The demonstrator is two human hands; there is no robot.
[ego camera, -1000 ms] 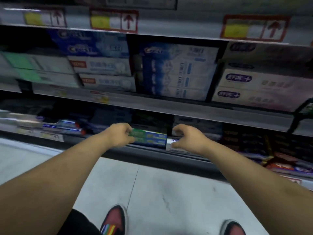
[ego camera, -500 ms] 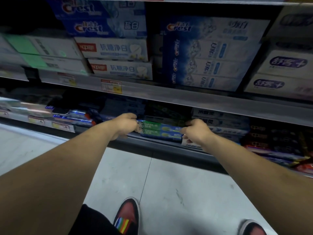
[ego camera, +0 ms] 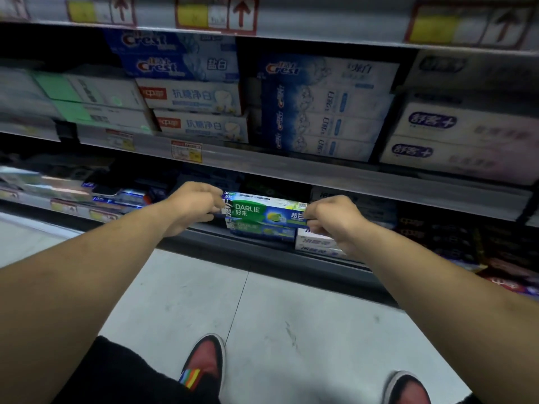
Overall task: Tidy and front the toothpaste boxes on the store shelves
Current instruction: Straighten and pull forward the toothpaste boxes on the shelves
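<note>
A green and blue Darlie toothpaste box (ego camera: 264, 210) lies lengthwise at the front of the bottom shelf (ego camera: 262, 252), on top of a second Darlie box (ego camera: 262, 231). My left hand (ego camera: 194, 204) grips its left end and my right hand (ego camera: 331, 218) grips its right end, fingers curled round the box. The top box is tilted up so its printed face shows. White boxes (ego camera: 315, 247) sit just under my right hand.
The shelf above holds stacked Crest boxes (ego camera: 326, 109), white boxes with red labels (ego camera: 198, 109) and white and purple boxes (ego camera: 455, 138). Dark and red boxes (ego camera: 466, 243) fill the bottom shelf to the right. Grey floor tiles (ego camera: 262, 316) and my shoes (ego camera: 204, 360) lie below.
Both hands have lifted and pulled the top Darlie box forward, turning its face toward me. The view has tipped up, bringing the upper shelf's price tags back into sight.
</note>
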